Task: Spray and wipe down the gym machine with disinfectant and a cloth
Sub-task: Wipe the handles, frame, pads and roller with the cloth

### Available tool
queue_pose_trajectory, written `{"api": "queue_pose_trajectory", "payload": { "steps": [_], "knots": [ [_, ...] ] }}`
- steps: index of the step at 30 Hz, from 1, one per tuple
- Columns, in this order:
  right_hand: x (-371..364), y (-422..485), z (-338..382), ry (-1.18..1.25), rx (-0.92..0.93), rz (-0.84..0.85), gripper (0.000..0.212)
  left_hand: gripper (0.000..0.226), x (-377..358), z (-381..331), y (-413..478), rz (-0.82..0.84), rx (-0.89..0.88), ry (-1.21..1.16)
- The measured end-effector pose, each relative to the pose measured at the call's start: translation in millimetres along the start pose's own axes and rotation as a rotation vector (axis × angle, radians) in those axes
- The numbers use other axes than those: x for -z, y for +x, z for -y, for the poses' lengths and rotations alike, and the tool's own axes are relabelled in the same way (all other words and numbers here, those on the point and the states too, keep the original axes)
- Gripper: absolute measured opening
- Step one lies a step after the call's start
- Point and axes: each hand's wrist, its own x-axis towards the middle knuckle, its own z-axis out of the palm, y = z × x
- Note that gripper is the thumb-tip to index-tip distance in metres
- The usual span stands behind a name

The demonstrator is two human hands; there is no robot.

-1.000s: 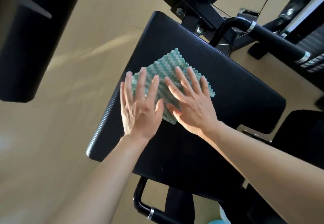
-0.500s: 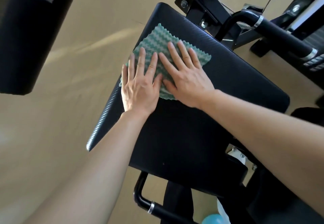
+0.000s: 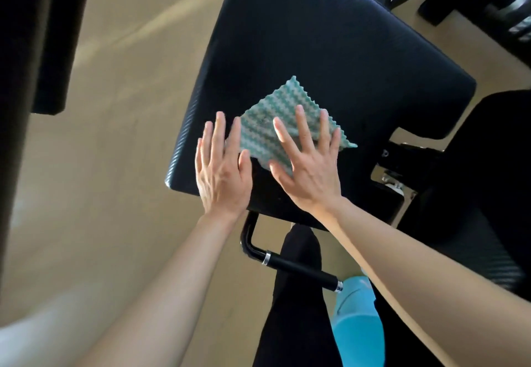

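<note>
Both hands, left (image 3: 222, 175) and right (image 3: 311, 171), press flat, fingers spread, grip apart, on a green-and-white wavy-patterned cloth (image 3: 277, 125) near the black padded seat's (image 3: 330, 50) near edge.

Tan floor (image 3: 120, 165); teal shoe (image 3: 357, 326) below.

The pad (image 3: 330, 59) looks like black woven-texture vinyl with slight sheen; the cloth (image 3: 275, 125) on it is soft, wavy-ribbed green fabric.
</note>
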Motion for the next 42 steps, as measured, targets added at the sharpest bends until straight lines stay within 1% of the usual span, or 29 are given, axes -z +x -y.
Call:
{"api": "queue_pose_trajectory", "payload": {
  "steps": [2, 3, 5, 6, 10, 11, 12, 14, 16, 17, 18, 22, 24, 27, 28, 29, 30, 32, 33, 34, 37, 40, 42],
  "knots": [
    [-3, 21, 17, -0.032, -0.027, -0.001, 0.077, 0.064, 8, 17, 0, -0.002, 0.175, 0.029],
    [-5, 32, 26, -0.044, -0.053, 0.000, 0.077, 0.066, 10, 24, -1, 0.026, 0.219, 0.038],
    [-7, 53, 39, -0.069, -0.084, -0.017, 0.077, 0.067, 12, 35, -4, 0.074, 0.210, 0.037],
    [-6, 61, 41, -0.086, -0.068, -0.029, 0.076, 0.067, 12, 38, -4, 0.081, 0.191, 0.031],
    [12, 76, 7, -0.190, 0.176, -0.057, 0.071, 0.067, 13, 43, -5, 0.092, 0.181, 0.021],
    [18, 77, -6, -0.203, 0.170, -0.064, 0.069, 0.066, 13, 43, -5, 0.096, 0.181, 0.018],
    [21, 76, -19, -0.196, 0.103, -0.072, 0.068, 0.066, 13, 43, -6, 0.099, 0.179, 0.019],
    [19, 67, -35, -0.112, -0.148, -0.085, 0.068, 0.066, 13, 41, -7, 0.103, 0.181, 0.034],
    [8, 48, -28, -0.041, -0.359, -0.101, 0.069, 0.066, 11, 39, -8, 0.105, 0.189, 0.050],
    [0, 37, -18, -0.035, -0.405, -0.103, 0.070, 0.066, 10, 39, -8, 0.107, 0.193, 0.052],
    [-9, 25, -6, -0.029, -0.413, -0.095, 0.071, 0.065, 9, 38, -9, 0.108, 0.193, 0.050],
    [-44, -19, 55, 0.026, -0.316, -0.055, 0.069, 0.064, 5, 41, -9, 0.096, 0.166, 0.014],
    [-58, -35, 79, 0.027, -0.240, -0.035, 0.066, 0.063, 4, 43, -10, 0.088, 0.147, 0.006],
    [-58, -44, 73, -0.028, -0.069, -0.003, 0.062, 0.062, 1, 46, -12, 0.078, 0.122, 0.020],
    [-54, -44, 60, -0.043, -0.051, -0.007, 0.061, 0.062, 0, 47, -12, 0.074, 0.106, 0.029],
    [-49, -43, 44, -0.049, -0.090, -0.012, 0.061, 0.062, 0, 48, -12, 0.070, 0.091, 0.037],
    [-44, -40, 25, -0.033, -0.187, -0.024, 0.061, 0.061, -1, 48, -12, 0.070, 0.081, 0.045],
    [-29, -30, -15, 0.047, -0.445, -0.063, 0.063, 0.060, -3, 47, -11, 0.075, 0.074, 0.063],
    [-20, -23, -34, 0.057, -0.532, -0.080, 0.065, 0.060, -4, 47, -11, 0.074, 0.069, 0.075],
    [-11, -15, -51, 0.048, -0.579, -0.093, 0.066, 0.059, -5, 47, -12, 0.072, 0.066, 0.088],
    [11, 16, -84, 0.085, -0.635, -0.116, 0.071, 0.058, -10, 48, -11, 0.070, 0.062, 0.124],
    [12, 30, -87, 0.104, -0.665, -0.135, 0.075, 0.056, -16, 49, -11, 0.038, 0.046, 0.154],
    [0, 16, -69, 0.076, -0.593, -0.142, 0.077, 0.055, -18, 49, -10, 0.035, 0.045, 0.165]
  ]
}}
